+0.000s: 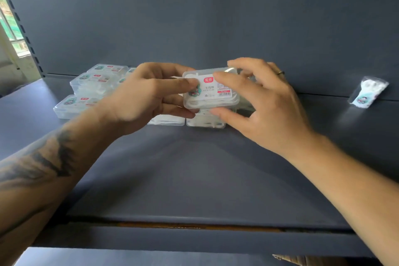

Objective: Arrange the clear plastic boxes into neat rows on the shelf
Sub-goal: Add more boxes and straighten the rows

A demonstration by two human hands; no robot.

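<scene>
Clear plastic, faintly frosted, makes up the box (211, 90) now held in both hands above the dark blue-grey shelf (194, 175). The left hand (149, 99) pinches its left end, thumb on the printed lid and fingers curled beneath. The right hand (259, 101) grips the right end the same way, thumb on the label and fingers wrapped over the far edge. Holding it by both short ends keeps the lid level and label-up, which probably serves to square it with the boxes already set down.

Directly beneath it lies another box (206, 122), so the held one looks aimed either onto that one or into the same row; the hands hide the gap, and I cannot tell whether the two touch. Just left of that sits a further box (166, 121), mostly covered by the left hand. Farther left, three boxes run front to back toward the rear panel: the front box (71, 107), the middle box (92, 84) and the rear box (108, 69), all label-up and facing one way, which suggests the pattern being followed. Each seems to rest on another, though that is blurred.

Well apart on the right, a small clear packet (367, 93) lies near the back wall, outside the rows.
</scene>
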